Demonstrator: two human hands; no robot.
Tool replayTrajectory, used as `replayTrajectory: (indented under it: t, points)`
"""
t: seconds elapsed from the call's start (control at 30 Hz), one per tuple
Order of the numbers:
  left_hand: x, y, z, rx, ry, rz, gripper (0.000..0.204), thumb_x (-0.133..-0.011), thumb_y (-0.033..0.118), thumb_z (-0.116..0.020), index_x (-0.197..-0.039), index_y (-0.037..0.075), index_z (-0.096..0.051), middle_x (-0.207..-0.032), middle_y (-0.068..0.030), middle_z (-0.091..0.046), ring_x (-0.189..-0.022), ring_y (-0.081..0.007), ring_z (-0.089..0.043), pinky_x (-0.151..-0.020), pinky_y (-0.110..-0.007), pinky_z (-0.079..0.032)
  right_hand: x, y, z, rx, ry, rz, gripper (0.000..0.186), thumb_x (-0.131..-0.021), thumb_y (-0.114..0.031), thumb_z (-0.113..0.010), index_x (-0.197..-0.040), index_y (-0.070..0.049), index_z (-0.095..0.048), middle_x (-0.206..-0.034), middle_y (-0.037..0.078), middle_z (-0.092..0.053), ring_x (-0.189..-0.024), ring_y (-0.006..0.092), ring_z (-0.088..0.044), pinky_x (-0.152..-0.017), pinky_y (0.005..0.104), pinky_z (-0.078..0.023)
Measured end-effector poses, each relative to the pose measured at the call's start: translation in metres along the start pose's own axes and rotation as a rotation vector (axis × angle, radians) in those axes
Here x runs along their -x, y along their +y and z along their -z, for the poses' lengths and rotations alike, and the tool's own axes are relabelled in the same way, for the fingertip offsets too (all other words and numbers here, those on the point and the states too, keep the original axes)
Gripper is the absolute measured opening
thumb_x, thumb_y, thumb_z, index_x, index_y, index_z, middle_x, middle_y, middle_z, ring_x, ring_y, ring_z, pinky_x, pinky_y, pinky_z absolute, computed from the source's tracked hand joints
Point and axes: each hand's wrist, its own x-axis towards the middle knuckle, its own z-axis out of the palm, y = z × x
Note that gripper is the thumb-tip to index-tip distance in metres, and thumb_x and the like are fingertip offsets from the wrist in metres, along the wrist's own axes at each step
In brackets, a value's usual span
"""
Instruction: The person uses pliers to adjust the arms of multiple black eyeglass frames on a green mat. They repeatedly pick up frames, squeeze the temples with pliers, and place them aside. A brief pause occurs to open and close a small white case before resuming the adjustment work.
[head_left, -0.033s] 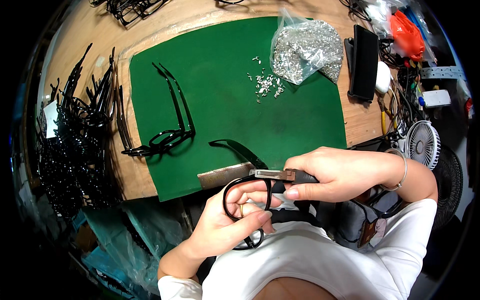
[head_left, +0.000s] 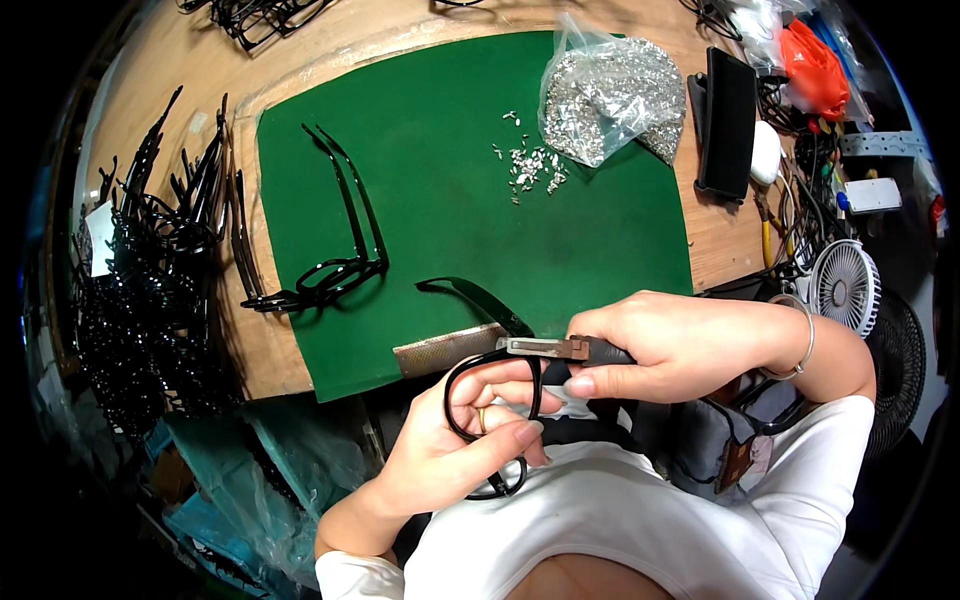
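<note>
My left hand (head_left: 440, 445) is closed on a black eyeglass frame (head_left: 537, 385), its fingers passing behind and through one round rim. One temple (head_left: 478, 298) of that frame reaches out over the green mat. In my right hand (head_left: 665, 345) is a pair of pliers (head_left: 545, 347) with dark grips. Their metal jaws lie against the frame's upper corner, by the temple's hinge end; what sits between them is too small to tell. A textured metal strip (head_left: 440, 354) lies on the mat's near edge, just beyond my left hand.
Another black eyeglass frame (head_left: 335, 285) rests on the green mat (head_left: 430, 200). Small silvery pieces (head_left: 530, 170) are scattered near a clear bag (head_left: 600, 115) full of them. Many black frames (head_left: 150, 300) are piled at left. A black stand (head_left: 725, 125) and white fan (head_left: 845, 280) are at right.
</note>
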Motion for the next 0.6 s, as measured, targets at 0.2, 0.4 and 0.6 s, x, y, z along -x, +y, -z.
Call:
replayTrajectory:
  t: [0.2, 0.4, 0.6]
  points:
    - [0.000, -0.003, -0.009, -0.029, 0.023, 0.027, 0.046, -0.085, -0.009, -0.049, -0.127, 0.003, -0.037, -0.110, -0.0157, -0.056, -0.073, -0.0166, -0.063, -0.067, -0.026, -0.050, -0.005, 0.008, -0.017, 0.284, 0.284, 0.019, 0.037, -0.085, -0.032, -0.059, -0.078, 0.005, -0.054, -0.063, 0.022, -0.058, -0.064, 0.0394, -0.059, -0.059, 0.0427, -0.048]
    - [-0.005, 0.002, -0.010, -0.021, -0.027, 0.009, 0.046, -0.086, -0.006, -0.050, -0.129, 0.004, -0.036, -0.111, -0.0155, -0.056, -0.074, -0.0167, -0.063, -0.068, -0.027, -0.050, 0.006, 0.014, 0.009, 0.090, 0.079, 0.061, 0.043, -0.086, -0.036, -0.055, -0.090, 0.007, -0.058, -0.073, 0.025, -0.060, -0.074, 0.0382, -0.060, -0.068, 0.0414, -0.047]
    - [0.002, 0.014, -0.011, -0.051, 0.002, 0.058, 0.047, -0.086, -0.006, -0.050, -0.130, 0.003, -0.035, -0.114, -0.0162, -0.055, -0.079, -0.0176, -0.063, -0.073, -0.028, -0.050, -0.027, 0.042, 0.005, 0.218, 0.418, 0.072, 0.035, -0.085, -0.031, -0.058, -0.089, 0.004, -0.055, -0.077, 0.021, -0.059, -0.074, 0.0337, -0.060, -0.067, 0.0395, -0.046]
